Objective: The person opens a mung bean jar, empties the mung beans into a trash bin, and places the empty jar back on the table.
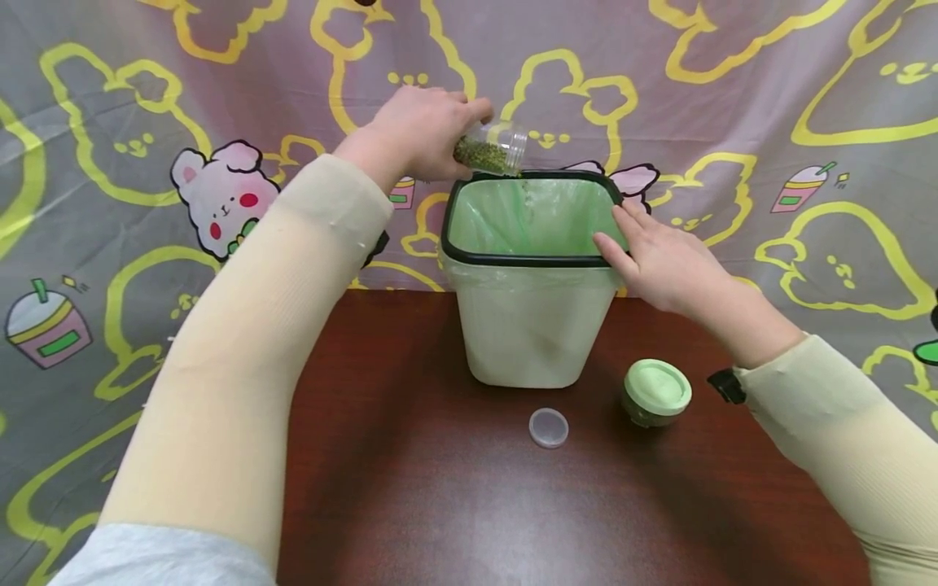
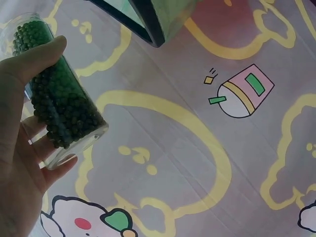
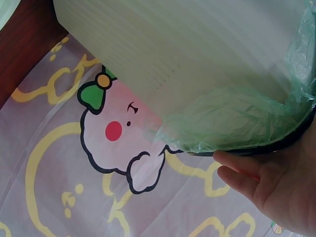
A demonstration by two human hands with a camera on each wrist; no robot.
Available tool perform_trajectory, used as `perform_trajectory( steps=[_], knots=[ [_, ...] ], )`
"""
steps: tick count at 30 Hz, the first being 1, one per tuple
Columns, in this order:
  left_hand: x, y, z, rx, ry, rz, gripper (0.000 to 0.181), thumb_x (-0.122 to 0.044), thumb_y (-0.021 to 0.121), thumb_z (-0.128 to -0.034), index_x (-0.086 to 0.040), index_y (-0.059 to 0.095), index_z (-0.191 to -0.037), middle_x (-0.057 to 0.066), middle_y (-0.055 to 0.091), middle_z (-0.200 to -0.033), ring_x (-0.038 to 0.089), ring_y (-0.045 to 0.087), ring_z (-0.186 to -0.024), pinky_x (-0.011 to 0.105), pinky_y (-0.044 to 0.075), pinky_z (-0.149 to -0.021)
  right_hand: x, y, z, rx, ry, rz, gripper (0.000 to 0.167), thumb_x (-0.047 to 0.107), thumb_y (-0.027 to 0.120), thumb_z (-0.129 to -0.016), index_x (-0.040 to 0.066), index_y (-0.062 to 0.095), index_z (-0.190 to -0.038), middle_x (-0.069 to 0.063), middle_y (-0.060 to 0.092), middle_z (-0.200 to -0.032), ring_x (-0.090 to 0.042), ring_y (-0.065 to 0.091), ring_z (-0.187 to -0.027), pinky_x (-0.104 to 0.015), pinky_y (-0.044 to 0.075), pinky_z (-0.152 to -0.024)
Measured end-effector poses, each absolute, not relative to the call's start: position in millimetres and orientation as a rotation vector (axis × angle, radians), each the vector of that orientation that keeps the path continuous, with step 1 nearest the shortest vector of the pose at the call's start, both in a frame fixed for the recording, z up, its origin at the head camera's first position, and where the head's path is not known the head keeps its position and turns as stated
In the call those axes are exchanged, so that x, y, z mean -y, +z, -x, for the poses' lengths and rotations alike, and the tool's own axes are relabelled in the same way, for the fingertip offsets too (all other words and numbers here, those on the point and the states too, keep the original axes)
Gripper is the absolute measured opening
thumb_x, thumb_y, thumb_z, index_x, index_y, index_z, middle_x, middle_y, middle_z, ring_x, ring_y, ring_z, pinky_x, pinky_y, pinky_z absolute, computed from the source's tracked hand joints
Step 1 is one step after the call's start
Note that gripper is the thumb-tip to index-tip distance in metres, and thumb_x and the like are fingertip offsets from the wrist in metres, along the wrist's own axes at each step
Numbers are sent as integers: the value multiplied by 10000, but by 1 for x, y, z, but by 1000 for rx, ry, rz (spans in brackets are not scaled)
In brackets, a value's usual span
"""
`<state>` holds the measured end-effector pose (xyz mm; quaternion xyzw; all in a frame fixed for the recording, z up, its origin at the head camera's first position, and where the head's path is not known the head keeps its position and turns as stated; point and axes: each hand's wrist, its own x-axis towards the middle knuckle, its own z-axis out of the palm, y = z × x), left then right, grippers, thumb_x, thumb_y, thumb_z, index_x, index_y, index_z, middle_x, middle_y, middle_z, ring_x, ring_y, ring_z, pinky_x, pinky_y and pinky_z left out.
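My left hand (image 1: pixel 428 134) grips a clear jar (image 1: pixel 493 150) of small green beans, tilted over the bin's back left rim, and a few beans fall from its mouth. In the left wrist view the fingers and thumb wrap the jar (image 2: pixel 64 98). The pale bin (image 1: pixel 533 325) has a black rim and a green plastic liner (image 1: pixel 535 216). At the bin's right rim rests my right hand (image 1: pixel 670 256), fingers extended. The right wrist view shows that hand (image 3: pixel 276 182) against the black rim, beside the liner (image 3: pixel 232 121).
On the dark red table (image 1: pixel 440 505), a round translucent lid (image 1: pixel 548 428) lies in front of the bin. A small container with a light green lid (image 1: pixel 658 387) stands to the right of it. Behind the bin hangs a patterned cloth (image 1: pixel 396 49).
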<state>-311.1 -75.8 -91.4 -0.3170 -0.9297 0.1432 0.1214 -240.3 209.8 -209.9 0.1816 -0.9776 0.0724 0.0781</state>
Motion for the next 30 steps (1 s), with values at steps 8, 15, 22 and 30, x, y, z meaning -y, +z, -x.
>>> perform_trajectory(
  steps=[8,15,22,30],
  knots=[
    [77,-92,313,2726,419,912,662,-355,691,-878,-112,395,-1417,154,543,-1294,380,533,-1149,575,428,-908,-210,-210,241,2922,209,-547,777,543,172,-1024,-63,197,-1510,-269,133,-1566,-438,187,-1411,-621,250,-1041],
    [78,-91,312,2725,415,903,655,-356,689,-883,-110,394,-1414,151,543,-1304,381,533,-1150,573,429,-909,-210,-210,241,2929,214,-545,780,549,168,-1022,-56,191,-1514,-264,130,-1568,-437,182,-1413,-616,241,-1049],
    [79,-91,312,2703,392,896,629,-358,677,-883,-109,405,-1393,156,553,-1261,384,549,-1105,571,444,-882,-210,-210,241,2936,219,-542,789,558,162,-1019,-55,187,-1515,-262,127,-1570,-439,180,-1413,-616,239,-1050],
    [79,-88,309,2679,411,880,643,-377,670,-883,-120,401,-1408,165,549,-1256,398,538,-1100,586,431,-894,-210,-209,241,2934,219,-542,789,558,161,-1019,-56,188,-1514,-260,131,-1569,-441,186,-1410,-617,243,-1047]
  ],
)
